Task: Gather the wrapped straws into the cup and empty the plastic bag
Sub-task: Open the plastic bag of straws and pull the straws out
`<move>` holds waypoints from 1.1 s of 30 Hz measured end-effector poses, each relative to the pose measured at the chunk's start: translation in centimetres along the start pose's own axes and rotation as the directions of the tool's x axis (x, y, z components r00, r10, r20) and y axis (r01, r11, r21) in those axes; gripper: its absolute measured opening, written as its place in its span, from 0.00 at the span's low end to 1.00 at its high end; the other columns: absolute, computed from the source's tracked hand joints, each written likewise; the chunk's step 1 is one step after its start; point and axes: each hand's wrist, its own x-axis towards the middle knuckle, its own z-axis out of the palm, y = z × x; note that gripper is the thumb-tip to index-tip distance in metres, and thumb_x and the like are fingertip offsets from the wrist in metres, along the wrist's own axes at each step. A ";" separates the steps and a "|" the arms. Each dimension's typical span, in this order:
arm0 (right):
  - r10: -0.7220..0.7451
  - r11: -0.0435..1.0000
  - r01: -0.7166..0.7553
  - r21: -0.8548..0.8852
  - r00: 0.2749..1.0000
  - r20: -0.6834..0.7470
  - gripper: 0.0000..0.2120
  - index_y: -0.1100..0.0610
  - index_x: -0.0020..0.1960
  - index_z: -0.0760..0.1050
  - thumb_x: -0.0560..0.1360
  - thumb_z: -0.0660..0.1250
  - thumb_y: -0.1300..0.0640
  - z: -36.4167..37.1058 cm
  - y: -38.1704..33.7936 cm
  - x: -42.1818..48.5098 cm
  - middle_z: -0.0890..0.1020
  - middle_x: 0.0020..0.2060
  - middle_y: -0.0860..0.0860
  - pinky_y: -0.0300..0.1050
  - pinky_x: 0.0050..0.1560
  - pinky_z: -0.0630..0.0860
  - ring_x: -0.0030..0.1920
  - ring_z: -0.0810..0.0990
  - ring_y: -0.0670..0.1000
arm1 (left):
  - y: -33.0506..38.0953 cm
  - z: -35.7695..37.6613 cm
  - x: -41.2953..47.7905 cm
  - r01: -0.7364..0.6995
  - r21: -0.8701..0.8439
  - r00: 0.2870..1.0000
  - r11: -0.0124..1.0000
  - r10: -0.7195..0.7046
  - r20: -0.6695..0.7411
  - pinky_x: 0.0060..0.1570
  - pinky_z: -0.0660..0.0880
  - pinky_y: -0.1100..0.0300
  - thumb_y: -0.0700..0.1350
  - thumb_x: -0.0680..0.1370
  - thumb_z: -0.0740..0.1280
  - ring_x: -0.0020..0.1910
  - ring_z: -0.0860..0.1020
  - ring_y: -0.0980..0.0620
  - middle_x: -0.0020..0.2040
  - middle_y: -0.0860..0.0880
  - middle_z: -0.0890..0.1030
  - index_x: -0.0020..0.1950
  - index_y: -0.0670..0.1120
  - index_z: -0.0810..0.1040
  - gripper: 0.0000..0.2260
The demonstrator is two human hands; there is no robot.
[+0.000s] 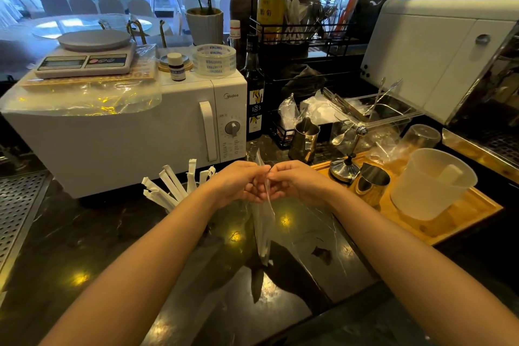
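Both hands are up over the dark counter (pixel 112 233), pinching the top of the plastic bag (pixel 264 213). My left hand (pixel 238 182) and right hand (pixel 297 181) each close on an edge of the bag mouth, fingertips almost touching. The bag hangs down from them; a few wrapped straws in it (pixel 264 239) show as a pale bundle, so it is not yet emptied. A good number of straws (pixel 171 185) fan up just in front of the microwave (pixel 126 135), behind my left forearm; the cup holding them is hidden by that arm. My judgement: well along, with the last straws to pull out and add to the rest.
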 end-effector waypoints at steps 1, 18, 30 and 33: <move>0.005 1.000 -0.005 0.008 1.000 -0.001 0.10 0.60 0.40 0.75 0.77 0.58 0.63 0.0 0.0 0.0 0.79 0.38 0.56 0.42 0.45 0.77 0.39 0.80 0.51 | 0.0 0.0 0.0 -0.002 0.000 1.000 1.000 0.002 -0.002 0.37 0.79 0.62 0.48 0.76 0.60 0.35 0.78 0.51 0.36 0.45 0.77 0.41 0.43 0.76 0.11; -0.049 0.990 0.038 -0.133 0.996 -0.078 0.10 0.55 0.37 0.75 0.76 0.59 0.60 0.0 0.3 -0.1 0.79 0.35 0.51 0.40 0.41 0.77 0.37 0.79 0.48 | 0.2 0.6 -0.1 -0.018 0.065 0.999 0.998 0.020 -0.030 0.38 0.78 0.61 0.42 0.76 0.60 0.33 0.79 0.52 0.34 0.46 0.77 0.38 0.43 0.75 0.08; -0.035 0.992 0.019 -0.123 0.991 -0.132 0.11 0.56 0.37 0.73 0.76 0.57 0.57 0.6 0.5 0.4 0.79 0.34 0.53 0.38 0.36 0.76 0.36 0.80 0.50 | 0.5 0.8 -0.5 -0.037 0.126 0.997 0.991 0.045 -0.064 0.39 0.77 0.62 0.41 0.77 0.57 0.35 0.78 0.51 0.36 0.46 0.77 0.38 0.43 0.73 0.09; -0.021 0.992 0.007 -0.126 0.994 -0.107 0.11 0.55 0.39 0.73 0.77 0.58 0.52 0.6 0.4 0.4 0.80 0.35 0.51 0.38 0.35 0.77 0.36 0.81 0.49 | 0.5 0.9 -0.5 -0.048 0.114 0.997 0.992 0.054 -0.055 0.39 0.78 0.62 0.43 0.77 0.58 0.37 0.79 0.50 0.37 0.45 0.77 0.41 0.43 0.73 0.08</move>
